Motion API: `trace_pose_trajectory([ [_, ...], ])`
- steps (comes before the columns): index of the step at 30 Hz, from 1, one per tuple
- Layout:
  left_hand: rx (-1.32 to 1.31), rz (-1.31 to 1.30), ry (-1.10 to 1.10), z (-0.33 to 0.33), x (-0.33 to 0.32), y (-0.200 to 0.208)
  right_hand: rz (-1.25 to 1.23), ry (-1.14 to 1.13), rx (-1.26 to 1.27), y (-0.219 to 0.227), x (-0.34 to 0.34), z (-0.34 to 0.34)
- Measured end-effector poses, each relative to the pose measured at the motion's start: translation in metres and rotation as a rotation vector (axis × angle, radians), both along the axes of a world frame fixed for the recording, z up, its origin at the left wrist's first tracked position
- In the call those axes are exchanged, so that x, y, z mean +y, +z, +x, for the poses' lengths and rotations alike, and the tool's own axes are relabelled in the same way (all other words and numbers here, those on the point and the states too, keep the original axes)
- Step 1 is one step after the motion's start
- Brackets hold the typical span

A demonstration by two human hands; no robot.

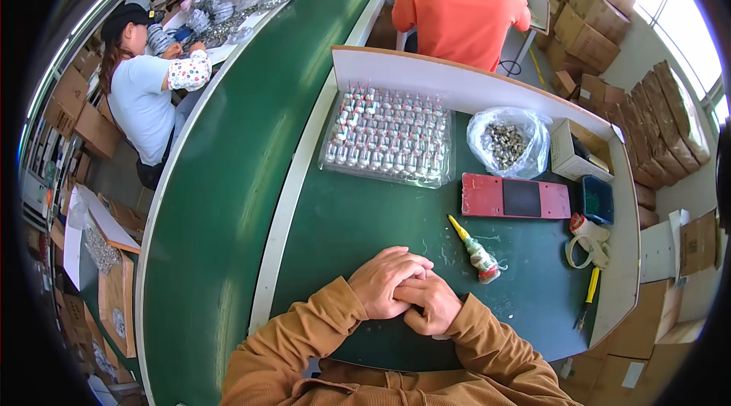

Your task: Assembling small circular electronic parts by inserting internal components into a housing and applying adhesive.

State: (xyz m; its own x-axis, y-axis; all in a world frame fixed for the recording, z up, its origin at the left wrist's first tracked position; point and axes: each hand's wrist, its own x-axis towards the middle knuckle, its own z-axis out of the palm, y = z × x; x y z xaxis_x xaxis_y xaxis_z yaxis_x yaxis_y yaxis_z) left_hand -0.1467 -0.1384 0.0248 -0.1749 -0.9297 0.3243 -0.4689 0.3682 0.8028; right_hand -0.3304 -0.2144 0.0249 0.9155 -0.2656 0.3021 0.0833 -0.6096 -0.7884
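My left hand (387, 282) and my right hand (432, 304) are folded together over the near edge of the green table, fingers closed against each other. No tool or part shows in them. Just beyond, to the right, a small glue bottle (483, 260) with a yellow nozzle lies on its side. Farther off on the left, a clear plastic tray (388, 175) is filled with rows of small silver and white parts, some with red wires. A red block with a black pad (485, 195) lies right of the tray.
A plastic bag of small metal parts (505, 146), a cardboard box (567, 159), a dark blue bin (596, 200), a tape roll (580, 251) and a yellow-handled screwdriver (592, 284) line the right side. A low white partition (487, 80) edges the table. A green conveyor belt (221, 200) runs along the left; two co-workers sit beyond.
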Motion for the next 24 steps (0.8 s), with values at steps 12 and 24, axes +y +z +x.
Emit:
trace_pose_trajectory([
  [12, -0.028, -0.016, 0.0, 0.0002, 0.0011, 0.0031, 0.07, 0.004, -0.012, -0.001, -0.0001, -0.0002],
  [24, 0.012, -0.029, 0.04, -0.0037, 0.0017, -0.0026, 0.046, -0.009, -0.026, 0.001, 0.0022, -0.0002],
])
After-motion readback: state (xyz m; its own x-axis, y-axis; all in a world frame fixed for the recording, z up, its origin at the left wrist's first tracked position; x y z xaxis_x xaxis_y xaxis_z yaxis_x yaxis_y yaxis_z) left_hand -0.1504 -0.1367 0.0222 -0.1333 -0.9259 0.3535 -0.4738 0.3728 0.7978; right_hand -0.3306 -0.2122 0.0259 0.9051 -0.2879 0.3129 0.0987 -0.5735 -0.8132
